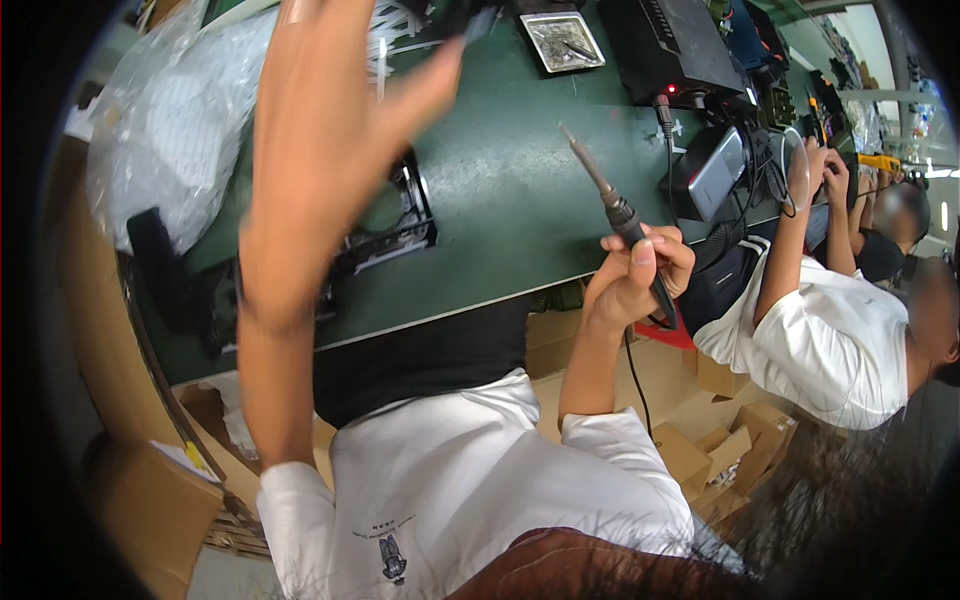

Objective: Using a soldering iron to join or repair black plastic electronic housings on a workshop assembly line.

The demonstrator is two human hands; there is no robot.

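My left hand [320, 160] is blurred over the left part of the green mat, thumb out beside a dark item near the top edge; its fingertips are unclear. Beneath it lies a black plastic frame [410, 210]. My right hand [640, 270] is closed round the handle of a soldering iron [622, 215], its tip angled up-left above the mat. Behind the tip sit a small tray [538, 42] with a dark tool in it and a black box with a red light [650, 50]. A cable hangs down from the iron.
A clear plastic bag of white pieces [160, 140] lies at left. A silver-and-black device [705, 170] and cables are at right. Two co-workers [810, 350] [890, 225] work farther along the bench [500, 250]. Cardboard boxes [690, 460] stand below.
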